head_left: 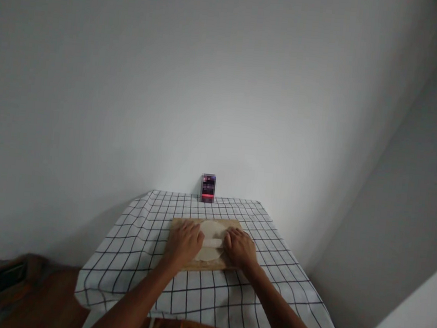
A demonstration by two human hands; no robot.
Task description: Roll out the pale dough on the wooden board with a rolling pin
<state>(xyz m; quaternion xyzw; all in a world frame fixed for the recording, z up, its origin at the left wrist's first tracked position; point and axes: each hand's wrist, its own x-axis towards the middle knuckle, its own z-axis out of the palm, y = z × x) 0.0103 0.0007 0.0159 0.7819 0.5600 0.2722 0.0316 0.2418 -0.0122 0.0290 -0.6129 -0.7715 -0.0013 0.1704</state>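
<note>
A round, flat sheet of pale dough [212,229] lies on a wooden board [201,267]. Across its middle rests a light rolling pin [213,243], lying left to right. My left hand [185,240] is closed over the pin's left end, and my right hand [240,246] is closed over its right end. The hands hide both ends of the pin and the dough's side edges.
The board lies on a table with a white, black-checked cloth [198,296]. At the far edge a blurred-out upright phone-like object [208,189] leans near the wall [225,92]. A brown box-like object [10,275] is on the floor at left.
</note>
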